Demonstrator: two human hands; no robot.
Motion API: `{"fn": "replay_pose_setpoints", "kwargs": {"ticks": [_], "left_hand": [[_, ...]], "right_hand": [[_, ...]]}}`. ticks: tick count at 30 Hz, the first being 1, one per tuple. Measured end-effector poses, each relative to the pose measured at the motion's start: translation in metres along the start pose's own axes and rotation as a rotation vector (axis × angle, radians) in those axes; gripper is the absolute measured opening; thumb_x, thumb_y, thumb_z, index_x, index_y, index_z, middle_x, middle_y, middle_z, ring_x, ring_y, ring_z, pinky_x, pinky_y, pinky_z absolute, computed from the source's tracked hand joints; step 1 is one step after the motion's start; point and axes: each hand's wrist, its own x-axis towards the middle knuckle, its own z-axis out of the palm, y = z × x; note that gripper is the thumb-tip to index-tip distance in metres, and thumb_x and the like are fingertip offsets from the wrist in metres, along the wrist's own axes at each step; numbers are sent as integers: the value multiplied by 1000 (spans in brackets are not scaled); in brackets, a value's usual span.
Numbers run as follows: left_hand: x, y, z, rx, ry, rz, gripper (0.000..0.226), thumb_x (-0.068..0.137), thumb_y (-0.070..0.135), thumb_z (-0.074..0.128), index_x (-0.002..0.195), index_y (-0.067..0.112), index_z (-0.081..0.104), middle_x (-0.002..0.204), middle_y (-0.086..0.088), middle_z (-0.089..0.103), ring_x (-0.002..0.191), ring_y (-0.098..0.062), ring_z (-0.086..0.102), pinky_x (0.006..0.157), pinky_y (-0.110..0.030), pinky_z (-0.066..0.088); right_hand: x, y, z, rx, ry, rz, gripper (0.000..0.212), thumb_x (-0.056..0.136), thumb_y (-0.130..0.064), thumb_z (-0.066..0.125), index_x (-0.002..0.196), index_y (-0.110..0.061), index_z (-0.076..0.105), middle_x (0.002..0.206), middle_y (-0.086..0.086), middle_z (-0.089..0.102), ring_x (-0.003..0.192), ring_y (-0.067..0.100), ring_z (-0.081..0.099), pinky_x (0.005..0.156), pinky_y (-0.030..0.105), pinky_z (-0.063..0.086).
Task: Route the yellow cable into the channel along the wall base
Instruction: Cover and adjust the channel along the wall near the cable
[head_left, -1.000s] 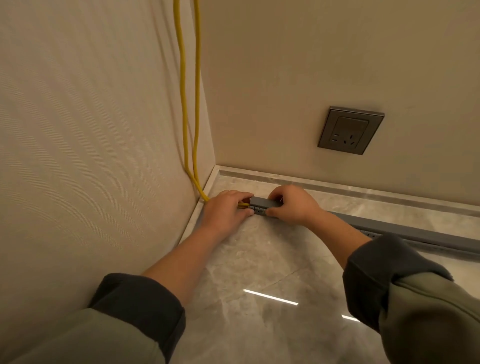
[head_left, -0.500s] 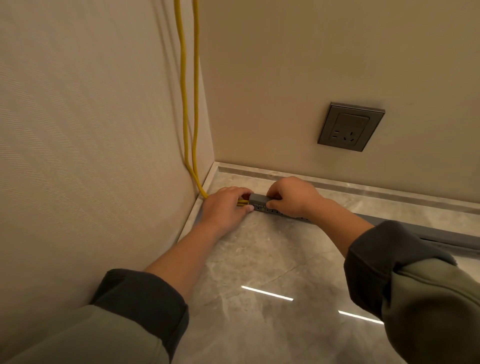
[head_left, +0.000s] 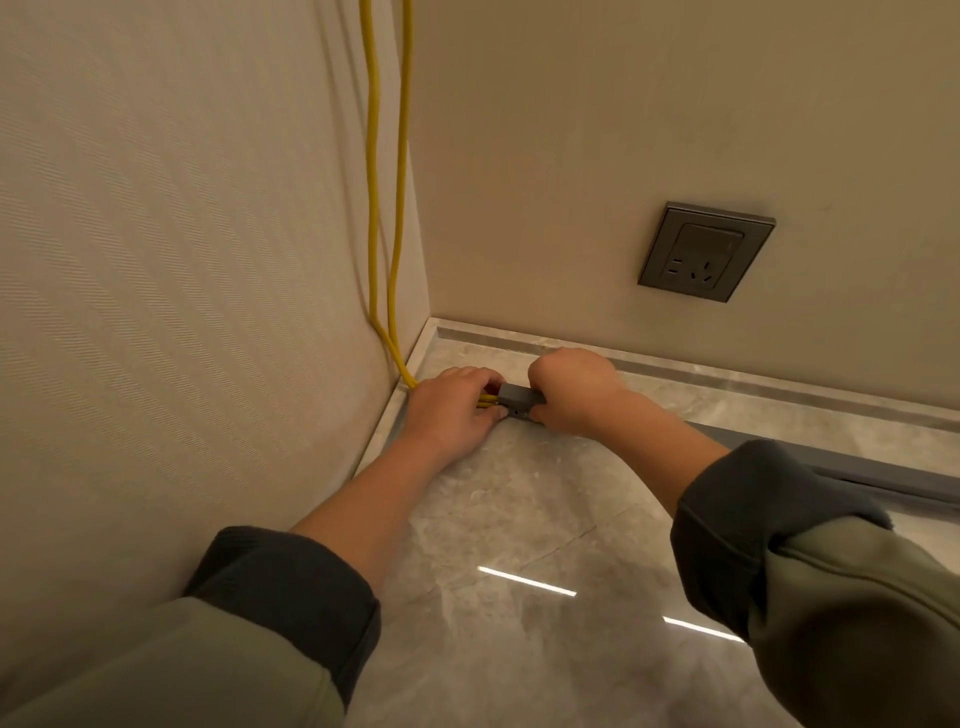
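Both hands have barely shifted: left hand (head_left: 451, 410) pinches the cable (head_left: 385, 218) at the channel (head_left: 521, 398) mouth; right hand (head_left: 574, 391) grips the channel's end.

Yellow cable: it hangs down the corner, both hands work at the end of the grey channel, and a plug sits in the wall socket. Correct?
Not quite. In the head view the wall socket is empty, with no plug in it. The rest holds: the yellow cable hangs down the corner, and the left hand and right hand work at the end of the grey channel.
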Motion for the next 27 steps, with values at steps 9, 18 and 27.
{"fn": "replay_pose_setpoints", "kwargs": {"ticks": [9,18,27], "left_hand": [[-5,1,4,54,40,68,33,88,42,59,118,30,57,113,9,64,105,-15,55,80,-31,45],[-7,0,0,-69,43,183,38,88,32,63,126,30,59,108,5,68,101,-18,58,78,-33,47],[-4,2,0,-27,12,145,32,91,38,56,123,33,57,94,-2,64,89,-20,59,71,-34,46]], "right_hand": [[-10,-13,14,-45,68,16,12,87,-14,55,98,-12,56,81,5,51,69,23,45,58,33,35],[-13,-14,27,-41,148,6,24,88,-14,50,111,-9,55,101,9,60,86,27,59,59,33,34],[-20,-23,53,-123,245,80,29,94,-7,38,121,-1,47,107,12,61,88,28,61,61,34,38]]}}
